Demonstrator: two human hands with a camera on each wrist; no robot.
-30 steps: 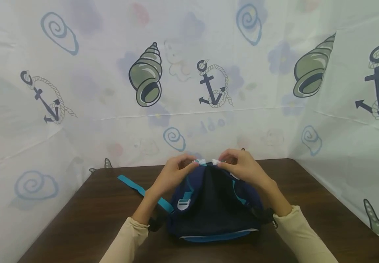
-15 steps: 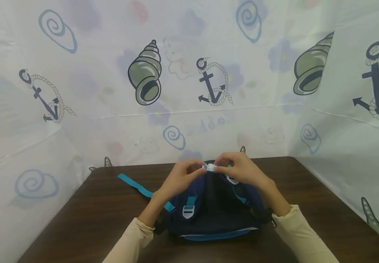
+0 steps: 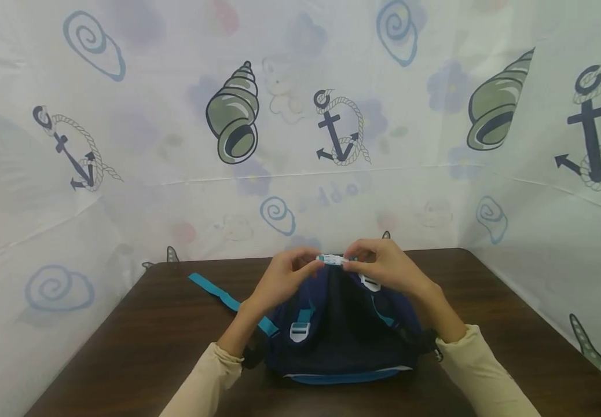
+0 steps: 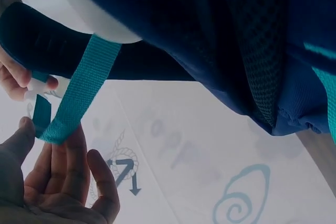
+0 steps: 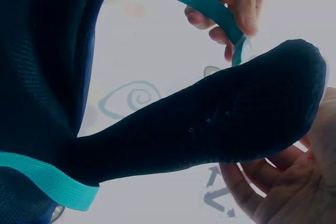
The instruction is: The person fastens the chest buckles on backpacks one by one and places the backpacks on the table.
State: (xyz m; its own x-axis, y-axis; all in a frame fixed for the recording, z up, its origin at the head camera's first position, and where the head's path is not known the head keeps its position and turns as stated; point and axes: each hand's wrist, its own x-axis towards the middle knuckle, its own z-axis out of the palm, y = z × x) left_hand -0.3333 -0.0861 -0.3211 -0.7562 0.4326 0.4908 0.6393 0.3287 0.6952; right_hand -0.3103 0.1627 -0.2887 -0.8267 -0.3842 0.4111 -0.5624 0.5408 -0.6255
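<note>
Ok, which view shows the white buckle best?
The head view: the buckle sits pinched between the left hand and right hand above the backpack. The left wrist view shows only a white sliver; the right wrist view barely shows it.

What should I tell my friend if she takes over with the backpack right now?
Left hand: pinches its end of the white chest clip.
Right hand: pinches the other end.
Backpack: navy, on the brown table, straps side up; one teal strap trails out to the left.
Done: the clip halves meet above the backpack's top.
Left: whether they have locked cannot be told; check, then let go.
</note>
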